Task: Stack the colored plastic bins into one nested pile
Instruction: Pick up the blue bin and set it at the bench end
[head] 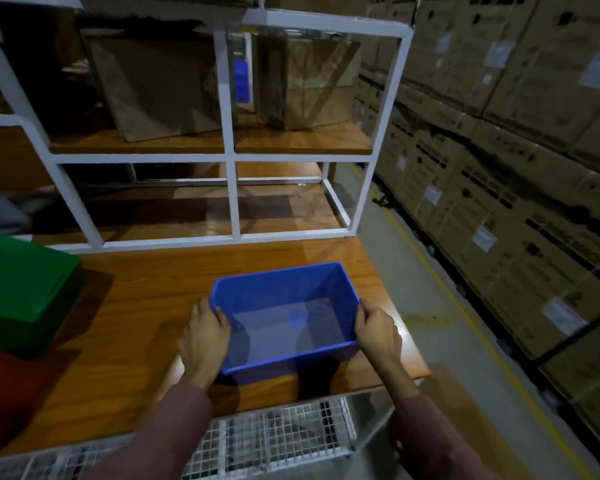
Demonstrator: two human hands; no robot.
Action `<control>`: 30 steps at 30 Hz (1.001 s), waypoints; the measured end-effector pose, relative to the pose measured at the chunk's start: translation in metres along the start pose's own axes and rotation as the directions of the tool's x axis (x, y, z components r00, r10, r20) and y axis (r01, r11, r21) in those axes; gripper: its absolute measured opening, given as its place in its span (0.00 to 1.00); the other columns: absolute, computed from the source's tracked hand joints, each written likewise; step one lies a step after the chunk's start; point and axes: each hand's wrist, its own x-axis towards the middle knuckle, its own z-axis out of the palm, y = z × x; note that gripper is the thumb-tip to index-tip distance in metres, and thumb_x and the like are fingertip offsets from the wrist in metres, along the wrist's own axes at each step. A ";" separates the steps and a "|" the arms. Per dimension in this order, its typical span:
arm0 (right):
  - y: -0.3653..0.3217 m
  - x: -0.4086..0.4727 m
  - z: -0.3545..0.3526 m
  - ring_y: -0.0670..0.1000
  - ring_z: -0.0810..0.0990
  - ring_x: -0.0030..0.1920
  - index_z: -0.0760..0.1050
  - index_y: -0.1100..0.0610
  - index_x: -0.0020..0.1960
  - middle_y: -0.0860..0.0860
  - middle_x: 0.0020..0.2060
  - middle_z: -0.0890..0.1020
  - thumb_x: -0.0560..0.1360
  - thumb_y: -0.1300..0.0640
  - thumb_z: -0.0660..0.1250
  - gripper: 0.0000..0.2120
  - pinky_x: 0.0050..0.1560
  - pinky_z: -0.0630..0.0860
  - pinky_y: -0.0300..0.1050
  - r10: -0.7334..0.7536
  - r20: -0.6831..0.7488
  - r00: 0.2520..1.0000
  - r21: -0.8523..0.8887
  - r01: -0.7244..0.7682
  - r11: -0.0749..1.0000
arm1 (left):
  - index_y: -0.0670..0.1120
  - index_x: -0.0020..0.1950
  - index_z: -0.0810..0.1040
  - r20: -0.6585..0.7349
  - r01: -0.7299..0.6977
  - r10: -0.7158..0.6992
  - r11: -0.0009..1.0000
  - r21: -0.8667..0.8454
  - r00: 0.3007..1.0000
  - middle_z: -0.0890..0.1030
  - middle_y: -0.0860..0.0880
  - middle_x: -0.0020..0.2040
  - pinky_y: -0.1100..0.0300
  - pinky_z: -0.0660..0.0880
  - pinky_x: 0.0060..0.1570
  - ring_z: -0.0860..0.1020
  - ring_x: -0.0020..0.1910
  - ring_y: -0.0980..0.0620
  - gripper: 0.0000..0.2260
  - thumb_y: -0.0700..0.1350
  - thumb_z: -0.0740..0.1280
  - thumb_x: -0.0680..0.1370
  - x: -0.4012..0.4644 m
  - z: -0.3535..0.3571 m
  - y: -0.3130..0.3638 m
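Both hands grasp the blue bin [284, 313] near the table's [136, 306] right edge: left hand [205, 336] on its left rim, right hand [378, 329] on its right. The green bin [21, 289] sits far left.

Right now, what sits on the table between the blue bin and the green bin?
Nothing. In the head view, only bare wooden table lies between the blue bin and the green bin.

A dim storeroom is seen: an orange-brown wooden table [125, 306] is fronted by a white metal shelf frame [231, 157], brown cardboard boxes [160, 84] are stored on it, labelled cartons [520, 174] are stacked right, a yellow-lined grey concrete floor [440, 306] is glimpsed between.
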 end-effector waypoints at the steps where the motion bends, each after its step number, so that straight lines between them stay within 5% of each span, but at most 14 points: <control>1: 0.014 0.007 -0.004 0.66 0.85 0.54 0.80 0.49 0.64 0.59 0.53 0.87 0.82 0.46 0.58 0.18 0.49 0.80 0.56 -0.022 -0.031 0.999 0.013 0.023 1.000 | 0.45 0.70 0.74 -0.024 0.023 -0.022 1.000 0.016 0.999 0.84 0.39 0.58 0.43 0.80 0.47 0.84 0.51 0.32 0.16 0.51 0.62 0.85 -0.009 0.004 0.013; 5: 0.074 0.037 -0.027 0.70 0.85 0.47 0.82 0.59 0.57 0.67 0.46 0.86 0.83 0.51 0.60 0.16 0.44 0.80 0.59 -0.016 -0.029 0.999 0.089 0.018 0.996 | 0.45 0.65 0.75 -0.042 0.018 -0.016 0.998 0.056 0.999 0.86 0.37 0.50 0.45 0.79 0.42 0.85 0.47 0.32 0.16 0.54 0.63 0.84 -0.040 0.036 0.064; 9: 0.106 0.049 -0.051 0.70 0.85 0.47 0.82 0.60 0.52 0.68 0.46 0.86 0.83 0.52 0.59 0.16 0.45 0.82 0.61 0.027 -0.005 1.000 0.120 -0.026 0.992 | 0.46 0.72 0.76 0.062 0.026 -0.029 0.999 0.047 0.998 0.79 0.36 0.66 0.41 0.78 0.54 0.82 0.58 0.30 0.19 0.53 0.61 0.85 -0.045 0.058 0.094; 12: 0.114 0.025 -0.056 0.72 0.84 0.50 0.78 0.65 0.58 0.70 0.47 0.84 0.84 0.57 0.58 0.14 0.50 0.81 0.63 0.134 0.031 0.990 0.112 -0.137 0.984 | 0.40 0.74 0.74 -0.110 0.174 -0.182 0.982 -0.078 0.977 0.75 0.33 0.70 0.37 0.72 0.65 0.75 0.68 0.30 0.23 0.51 0.67 0.82 -0.073 0.072 0.109; 15: 0.098 -0.027 -0.066 0.58 0.79 0.41 0.77 0.64 0.61 0.69 0.46 0.83 0.81 0.70 0.55 0.15 0.39 0.82 0.47 -0.017 0.085 0.996 0.263 -0.006 0.965 | 0.37 0.79 0.66 -0.100 0.314 -0.351 0.910 -0.271 0.931 0.71 0.31 0.74 0.36 0.66 0.72 0.68 0.75 0.29 0.34 0.56 0.70 0.81 -0.114 0.085 0.130; 17: 0.078 -0.080 -0.079 0.38 0.77 0.32 0.68 0.47 0.70 0.61 0.57 0.82 0.86 0.57 0.56 0.14 0.33 0.76 0.30 -0.103 0.447 0.888 0.363 -0.075 0.929 | 0.39 0.81 0.64 0.099 0.370 -0.363 0.834 -0.408 0.927 0.73 0.34 0.75 0.39 0.71 0.71 0.72 0.75 0.32 0.42 0.64 0.71 0.77 -0.134 0.092 0.139; 19: 0.070 -0.108 -0.091 0.46 0.86 0.31 0.74 0.43 0.63 0.53 0.53 0.86 0.80 0.38 0.61 0.15 0.38 0.84 0.42 -0.138 0.720 0.681 0.383 -0.224 0.896 | 0.45 0.77 0.70 0.214 0.345 -0.272 0.778 -0.525 0.938 0.82 0.42 0.66 0.43 0.79 0.64 0.82 0.65 0.39 0.47 0.73 0.74 0.68 -0.142 0.098 0.143; 20: 0.070 -0.106 -0.097 0.53 0.88 0.32 0.79 0.46 0.57 0.54 0.49 0.88 0.79 0.37 0.63 0.16 0.36 0.84 0.48 -0.170 0.730 0.662 0.404 -0.216 0.889 | 0.48 0.75 0.71 0.229 0.326 -0.239 0.788 -0.523 0.944 0.84 0.45 0.63 0.43 0.81 0.61 0.84 0.61 0.42 0.47 0.73 0.75 0.64 -0.139 0.106 0.137; 21: 0.072 -0.095 -0.104 0.56 0.88 0.32 0.81 0.51 0.51 0.55 0.44 0.89 0.80 0.41 0.63 0.14 0.34 0.82 0.49 -0.227 0.683 0.695 0.463 -0.171 0.870 | 0.51 0.74 0.71 0.232 0.296 -0.203 0.813 -0.502 0.951 0.84 0.47 0.62 0.42 0.82 0.60 0.84 0.60 0.43 0.46 0.71 0.76 0.61 -0.134 0.113 0.130; 23: 0.073 -0.046 -0.122 0.54 0.87 0.35 0.81 0.53 0.46 0.55 0.39 0.88 0.83 0.47 0.64 0.13 0.37 0.81 0.51 -0.256 0.376 0.890 0.423 0.081 0.902 | 0.53 0.72 0.73 0.262 0.280 -0.169 0.830 -0.483 0.950 0.86 0.43 0.59 0.39 0.82 0.57 0.86 0.57 0.38 0.41 0.64 0.77 0.60 -0.115 0.118 0.123; 26: 0.078 0.044 -0.145 0.61 0.84 0.54 0.80 0.53 0.60 0.57 0.51 0.87 0.82 0.47 0.64 0.13 0.54 0.81 0.57 -0.280 -0.034 0.959 0.152 0.282 0.947 | 0.47 0.76 0.76 0.261 0.290 -0.202 0.884 -0.366 0.944 0.87 0.39 0.61 0.47 0.81 0.58 0.85 0.60 0.36 0.35 0.49 0.73 0.68 -0.093 0.082 0.144; 30: 0.082 0.133 -0.132 0.70 0.74 0.67 0.68 0.61 0.77 0.67 0.67 0.77 0.83 0.45 0.62 0.28 0.66 0.72 0.61 -0.169 0.080 0.982 -0.091 0.176 0.980 | 0.42 0.83 0.66 0.051 0.169 -0.161 0.954 -0.247 0.986 0.85 0.34 0.60 0.47 0.77 0.54 0.83 0.60 0.33 0.30 0.42 0.70 0.82 -0.069 0.054 0.135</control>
